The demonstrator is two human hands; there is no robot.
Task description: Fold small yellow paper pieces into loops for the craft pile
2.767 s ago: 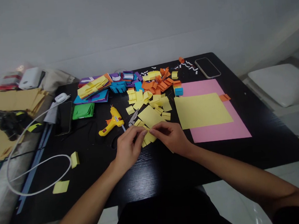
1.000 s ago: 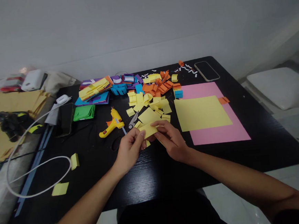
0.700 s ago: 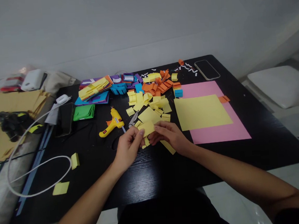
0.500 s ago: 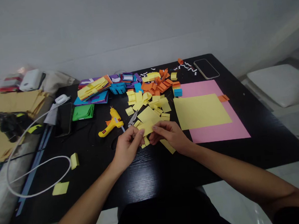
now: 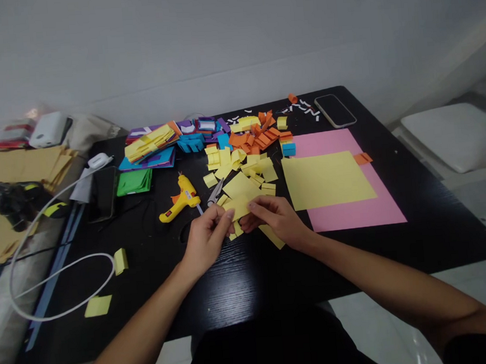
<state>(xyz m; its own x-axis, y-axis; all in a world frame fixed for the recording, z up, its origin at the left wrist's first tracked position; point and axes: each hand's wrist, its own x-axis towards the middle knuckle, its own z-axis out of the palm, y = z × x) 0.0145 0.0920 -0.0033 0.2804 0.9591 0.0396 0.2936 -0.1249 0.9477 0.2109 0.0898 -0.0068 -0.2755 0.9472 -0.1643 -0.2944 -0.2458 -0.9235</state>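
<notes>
Between my two hands is a small piece of yellow paper [image 5: 240, 206], held over a heap of cut and folded yellow paper pieces [image 5: 263, 169]. My left hand [image 5: 205, 234] pinches its left end with the thumb on top. At the right end, my right hand [image 5: 276, 218] grips it between thumb and fingers; some of those fingertips are hidden behind the paper. Scissors [image 5: 216, 193] lie partly under the papers, just beyond my left hand. A yellow glue gun [image 5: 180, 198] rests on its side left of them.
Pink paper [image 5: 328, 143] with a yellow sheet [image 5: 329, 181] on top lies at right. Orange folded pieces [image 5: 256, 139], paper bundles [image 5: 151, 144] and a green stack [image 5: 135, 182] are farther back. One phone [image 5: 335, 111] lies back right; a white cable [image 5: 64, 316] loops at left.
</notes>
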